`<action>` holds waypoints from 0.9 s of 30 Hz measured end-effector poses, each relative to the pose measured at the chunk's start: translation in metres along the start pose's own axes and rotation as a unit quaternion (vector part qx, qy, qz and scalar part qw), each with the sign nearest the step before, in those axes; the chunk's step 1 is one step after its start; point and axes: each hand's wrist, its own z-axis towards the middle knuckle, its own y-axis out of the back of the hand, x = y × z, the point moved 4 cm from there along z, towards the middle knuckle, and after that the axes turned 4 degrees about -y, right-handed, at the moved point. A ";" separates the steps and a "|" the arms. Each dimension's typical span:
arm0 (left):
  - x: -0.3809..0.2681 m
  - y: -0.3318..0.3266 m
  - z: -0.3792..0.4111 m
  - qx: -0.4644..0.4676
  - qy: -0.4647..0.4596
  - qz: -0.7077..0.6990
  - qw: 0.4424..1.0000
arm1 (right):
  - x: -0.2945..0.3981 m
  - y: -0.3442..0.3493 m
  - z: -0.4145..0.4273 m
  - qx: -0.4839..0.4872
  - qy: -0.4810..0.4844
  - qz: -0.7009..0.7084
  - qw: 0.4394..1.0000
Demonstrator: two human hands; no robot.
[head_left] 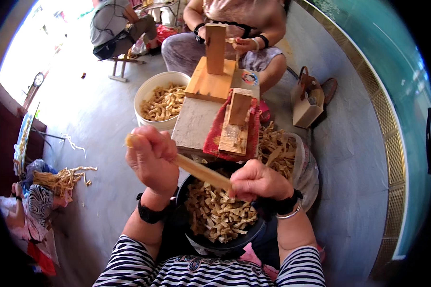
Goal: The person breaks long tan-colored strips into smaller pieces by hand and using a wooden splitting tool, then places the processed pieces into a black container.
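A flat tan strip (203,173) is stretched between my two hands. My left hand (151,154) is closed around its upper end, with a short piece of the strip sticking out past the thumb. The fingers of my right hand (260,180) pinch its lower end. Beneath the strip, a dark round tub (253,233) in front of my body holds many short tan knotted or folded pieces (219,215). Just beyond my hands, a rough wooden board with a block on it (240,107) rests on a red cloth (215,134).
The cloth lies on a grey bench (192,122), which also bears a wooden base with an upright board (215,46). A co-worker (237,18) sits opposite. Left of the bench stands a white bucket (138,100) of tan pieces; a plastic bag (307,172) of loose strips sits right.
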 end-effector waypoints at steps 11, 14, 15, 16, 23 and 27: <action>-0.065 -0.026 -0.026 0.023 -0.220 0.023 0.975 | 0.011 -0.028 -0.040 0.021 0.139 -0.040 0.989; -0.081 -0.004 -0.007 -0.027 -0.206 0.014 0.978 | 0.017 0.031 -0.078 -0.348 0.065 -0.223 0.908; -0.087 0.002 -0.003 -0.026 -0.199 0.007 0.980 | 0.023 0.039 -0.095 -0.440 0.057 -0.277 0.853; -0.090 0.007 -0.001 -0.028 -0.187 -0.005 0.982 | 0.031 0.040 -0.115 -0.507 0.051 -0.324 0.797; -0.114 0.015 -0.004 -0.027 -0.179 -0.019 0.983 | 0.141 -0.050 -0.202 -0.717 0.232 -0.523 0.399; -0.127 0.009 -0.014 -0.056 -0.111 -0.107 0.986 | 0.187 -0.076 -0.234 -0.721 0.270 -0.554 0.317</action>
